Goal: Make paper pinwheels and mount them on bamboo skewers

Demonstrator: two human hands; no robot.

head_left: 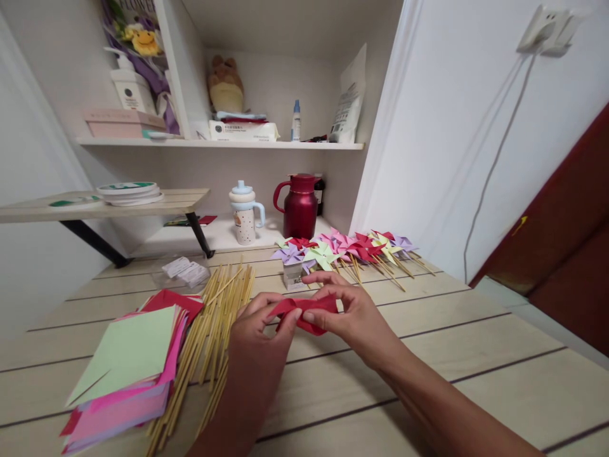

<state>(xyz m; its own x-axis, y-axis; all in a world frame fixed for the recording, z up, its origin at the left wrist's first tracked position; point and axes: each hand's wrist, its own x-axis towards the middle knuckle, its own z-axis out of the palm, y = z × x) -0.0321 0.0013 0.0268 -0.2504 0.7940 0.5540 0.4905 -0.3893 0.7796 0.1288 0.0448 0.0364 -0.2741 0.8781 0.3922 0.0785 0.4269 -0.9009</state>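
Note:
A piece of red paper (pixel 314 325), its corners curled in toward the middle, is held just above the table between both hands. My left hand (pixel 259 327) pinches its left side with thumb and fingers. On the right side, my right hand (pixel 349 311) grips it, the thumb pressed near the centre. Behind the hands stands a small clear box (pixel 292 277) with tiny items in it. Beyond that lie several finished paper pinwheels (pixel 342 246) on sticks. The underside of the red paper is hidden.
Left of my hands lie many thin wooden sticks (pixel 209 330) and a stack of coloured paper squares (pixel 126 349). Clear packs (pixel 188 271) sit behind them. A red thermos jug (pixel 301 206) and a lidded cup (pixel 245 219) stand at the back, beside a small raised stand (pixel 181 202).

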